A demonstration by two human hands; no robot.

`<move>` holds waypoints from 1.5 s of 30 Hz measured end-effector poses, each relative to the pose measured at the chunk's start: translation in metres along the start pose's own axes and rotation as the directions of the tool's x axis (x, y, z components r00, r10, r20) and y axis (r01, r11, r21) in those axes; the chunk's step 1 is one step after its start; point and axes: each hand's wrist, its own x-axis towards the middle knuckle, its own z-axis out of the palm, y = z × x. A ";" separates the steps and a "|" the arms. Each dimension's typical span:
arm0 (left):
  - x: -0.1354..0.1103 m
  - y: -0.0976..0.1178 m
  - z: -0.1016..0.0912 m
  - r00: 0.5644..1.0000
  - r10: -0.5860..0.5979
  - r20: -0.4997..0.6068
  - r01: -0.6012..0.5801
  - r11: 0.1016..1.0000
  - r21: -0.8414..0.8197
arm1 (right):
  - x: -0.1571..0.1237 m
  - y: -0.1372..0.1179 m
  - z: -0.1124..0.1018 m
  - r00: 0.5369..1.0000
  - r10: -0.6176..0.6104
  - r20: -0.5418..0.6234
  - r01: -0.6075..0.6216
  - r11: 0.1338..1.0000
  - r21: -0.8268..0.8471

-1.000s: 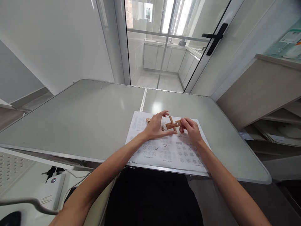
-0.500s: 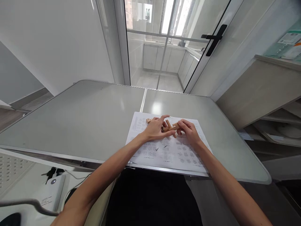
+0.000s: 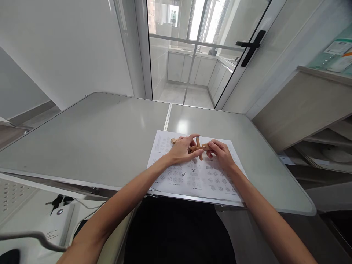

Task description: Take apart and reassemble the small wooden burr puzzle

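Note:
A small wooden cross-shaped puzzle [image 3: 199, 148] made of interlocked sticks is held between both hands just above a printed instruction sheet [image 3: 192, 176]. My left hand [image 3: 182, 149] pinches its left side with thumb and fingers. On the right end my right hand [image 3: 221, 154] has its fingers closed round it. A loose wooden piece [image 3: 173, 140] lies on the sheet behind my left hand. The sheet shows rows of small diagrams and rests on the grey table [image 3: 104, 135].
A wooden shelf unit [image 3: 308, 110] stands to the right of the table. Behind the table is a glass sliding door with a black handle [image 3: 250, 46]. A white device with cables [image 3: 59, 220] lies low at the left.
Both hands have drawn closer together on the wooden puzzle, and the crossing stick has turned more upright. The arms have stayed in place.

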 end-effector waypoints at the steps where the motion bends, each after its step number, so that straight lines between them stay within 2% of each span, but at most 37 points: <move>1: 0.000 0.001 0.000 1.000 0.004 -0.004 -0.004 1.000 0.001 | 0.000 0.000 0.000 1.000 0.001 -0.003 -0.001 1.000 -0.003; 20: 0.003 0.001 0.000 0.998 0.052 -0.023 -0.053 0.997 -0.050 | 0.001 0.000 0.002 0.999 0.016 -0.028 -0.015 1.000 0.014; 27: 0.002 -0.004 0.003 0.998 0.028 -0.049 -0.031 0.998 -0.060 | 0.001 -0.002 0.003 0.999 0.030 -0.036 -0.029 0.999 0.026; 35: 0.001 -0.001 0.000 0.999 0.004 -0.052 -0.007 0.998 -0.061 | 0.001 -0.001 0.004 0.999 0.046 -0.003 -0.046 0.999 0.010; 40: 0.000 -0.005 0.002 0.994 -0.035 -0.105 0.028 0.997 -0.069 | 0.001 -0.003 0.005 0.999 0.043 0.001 -0.043 0.999 0.001; 45: -0.002 -0.007 0.005 0.975 -0.071 -0.209 0.047 0.992 -0.118 | 0.000 -0.004 0.006 0.999 0.041 0.003 -0.041 0.999 -0.025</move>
